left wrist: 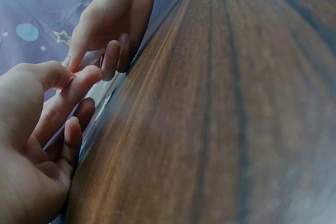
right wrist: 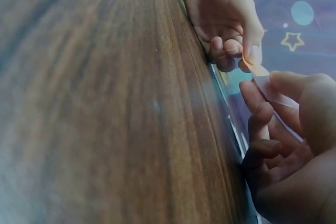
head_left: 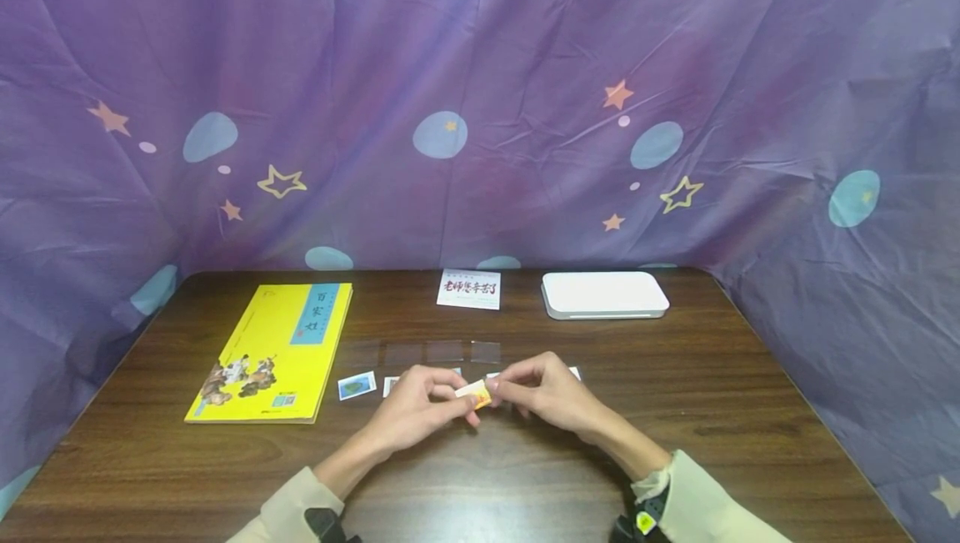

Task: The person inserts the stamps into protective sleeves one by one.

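Note:
In the head view my left hand pinches a small white and yellow card that looks like a stamp, between thumb and fingers. My right hand meets it at the card's right side. The right wrist view shows the right thumb and fingers pinching a small clear plastic sleeve, with the orange-yellow end of the card under the left thumb. How far the card sits inside the sleeve I cannot tell. Behind the hands lie small picture cards in a row, partly hidden.
Several clear sleeves lie in a row beyond the picture cards. A yellow book is at the left, a white printed card at the back, and a white case at back right. A purple curtain hangs behind the table.

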The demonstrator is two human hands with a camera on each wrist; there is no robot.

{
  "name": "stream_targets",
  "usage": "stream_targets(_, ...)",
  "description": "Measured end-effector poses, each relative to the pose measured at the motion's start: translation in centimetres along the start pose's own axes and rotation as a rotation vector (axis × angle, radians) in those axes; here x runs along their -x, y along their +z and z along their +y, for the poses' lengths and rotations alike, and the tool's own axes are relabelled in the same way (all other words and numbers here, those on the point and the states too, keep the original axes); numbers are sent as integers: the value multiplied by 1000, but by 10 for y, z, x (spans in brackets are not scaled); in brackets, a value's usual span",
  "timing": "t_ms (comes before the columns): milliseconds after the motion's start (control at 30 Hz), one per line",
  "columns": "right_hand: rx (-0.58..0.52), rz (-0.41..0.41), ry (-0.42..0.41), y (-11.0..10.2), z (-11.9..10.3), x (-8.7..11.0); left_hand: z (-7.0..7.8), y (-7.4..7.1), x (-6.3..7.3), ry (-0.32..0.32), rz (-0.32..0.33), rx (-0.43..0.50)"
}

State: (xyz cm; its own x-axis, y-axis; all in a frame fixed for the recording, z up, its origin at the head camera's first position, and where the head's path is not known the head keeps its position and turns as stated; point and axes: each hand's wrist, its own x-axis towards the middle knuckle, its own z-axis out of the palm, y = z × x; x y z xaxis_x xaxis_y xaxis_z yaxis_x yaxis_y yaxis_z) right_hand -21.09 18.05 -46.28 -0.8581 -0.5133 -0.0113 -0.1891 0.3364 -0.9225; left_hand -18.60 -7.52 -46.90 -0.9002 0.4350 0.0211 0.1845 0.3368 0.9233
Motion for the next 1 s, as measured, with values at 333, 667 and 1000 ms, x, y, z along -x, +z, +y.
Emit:
stream_targets(333, 16, 11, 14, -1, -1, 1, -1, 0, -2, -10, -7, -29)
stream_targets(667, 29, 14, 21, -2, 0, 0, 0, -1, -2, -1, -32, -39)
stream_targets(1000, 18, -2, 0, -1, 0, 0, -1, -1, -2, 8, -49, -35)
